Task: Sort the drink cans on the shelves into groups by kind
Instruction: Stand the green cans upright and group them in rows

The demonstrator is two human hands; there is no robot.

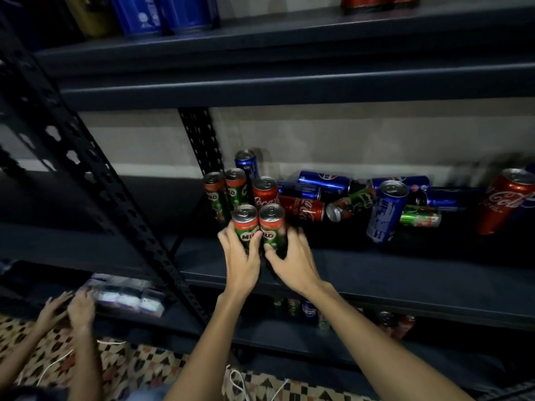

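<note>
On the middle shelf (376, 273) my left hand (241, 256) grips an upright green Milo can (245, 224). My right hand (289, 261) grips a second Milo can (272, 222) right beside it. Behind them stand two more Milo cans (224, 192), a red Coca-Cola can (265, 191) and a blue Pepsi can (246, 163). To the right lies a jumble of cans on their sides: a Coca-Cola can (301, 208), a Milo can (351, 202), Pepsi cans (324, 180) and a green can (419, 217). A blue can (385, 212) stands tilted among them.
A large Coca-Cola can (503, 198) stands at the far right. Blue cans (162, 13) sit on the top shelf, more cans (307, 309) on the lower one. A black perforated upright (95, 169) crosses the left. Another person's hands (69, 309) touch a wrapped pack (127, 296) at lower left.
</note>
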